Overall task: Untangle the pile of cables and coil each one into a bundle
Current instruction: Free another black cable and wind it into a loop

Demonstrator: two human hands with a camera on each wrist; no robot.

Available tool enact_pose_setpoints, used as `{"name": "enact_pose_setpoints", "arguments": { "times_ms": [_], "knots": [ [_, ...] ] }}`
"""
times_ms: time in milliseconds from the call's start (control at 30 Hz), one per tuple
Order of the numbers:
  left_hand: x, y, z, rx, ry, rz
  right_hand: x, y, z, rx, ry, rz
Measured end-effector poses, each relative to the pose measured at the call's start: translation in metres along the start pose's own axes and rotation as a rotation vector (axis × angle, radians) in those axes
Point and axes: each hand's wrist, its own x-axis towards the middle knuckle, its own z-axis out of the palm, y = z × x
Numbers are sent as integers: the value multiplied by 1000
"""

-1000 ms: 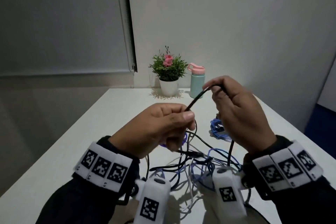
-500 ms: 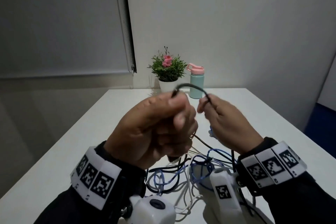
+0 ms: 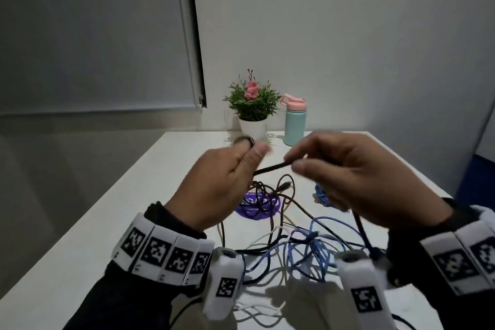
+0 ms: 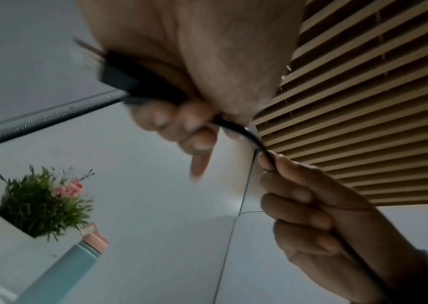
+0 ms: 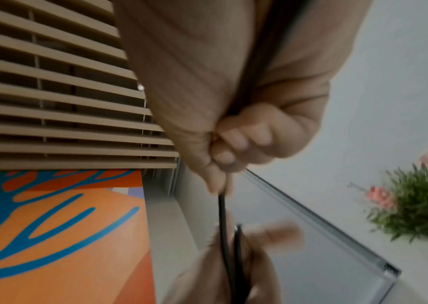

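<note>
A black cable (image 3: 270, 169) runs taut between my two raised hands above the table. My left hand (image 3: 249, 153) grips it, with a small black loop (image 3: 245, 139) showing over its fingertips. In the left wrist view the left hand (image 4: 181, 121) is curled round the cable's black plug (image 4: 129, 82), prongs pointing out. My right hand (image 3: 293, 165) pinches the cable between thumb and forefinger; the right wrist view shows this pinch (image 5: 220, 164), with the cable (image 5: 222, 216) trailing down. A tangled pile of black, blue and white cables (image 3: 294, 244) lies below on the white table (image 3: 134, 222).
A purple round sticker (image 3: 258, 205) lies under the black strands. A small blue bundle (image 3: 321, 195) sits partly behind my right hand. A potted plant (image 3: 251, 104) and a teal bottle with a pink lid (image 3: 294, 123) stand at the table's far edge.
My left hand rose from just above the pile and turned. The cable that arched between the hands now runs straight, and the hands are slightly further apart.
</note>
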Motion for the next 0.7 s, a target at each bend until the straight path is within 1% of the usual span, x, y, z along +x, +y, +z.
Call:
{"name": "enact_pose_setpoints", "arguments": {
  "times_ms": [33,67,133,200,233,300,333,400,433,467,533,567,600,633,700],
  "knots": [
    [0,3,3,-13,-112,-40,1,2,-3,22,82,-13],
    [-1,7,6,-105,-218,-85,2,3,-5,16,139,-24],
    [-4,15,9,-430,-364,-140,3,7,-5,-37,200,-32],
    [-5,19,9,-786,-422,-161,3,11,-1,-59,197,-27],
    [-5,19,8,-960,-419,-160,3,13,3,-68,175,-23],
    [-2,22,5,-1297,-368,-145,3,19,12,-177,87,-4],
    [0,24,2,-1428,-313,-137,3,22,18,-266,22,21],
    [5,26,-5,-1581,-153,-121,1,26,31,-433,-138,91],
    [7,26,-9,-1609,-71,-106,0,26,38,-475,-201,107],
    [8,25,-11,-1587,12,-97,-2,24,42,-490,-246,100],
    [11,22,-13,-1441,192,-115,-3,15,45,-483,-291,40],
    [11,20,-13,-1357,261,-122,-4,9,44,-473,-301,5],
    [11,19,-11,-1282,299,-118,-4,3,41,-464,-297,-31],
    [10,18,-10,-1210,309,-100,-4,-2,39,-460,-279,-63],
    [8,15,-9,-991,271,-22,-4,-9,32,-459,-230,-103]
  ]
}}
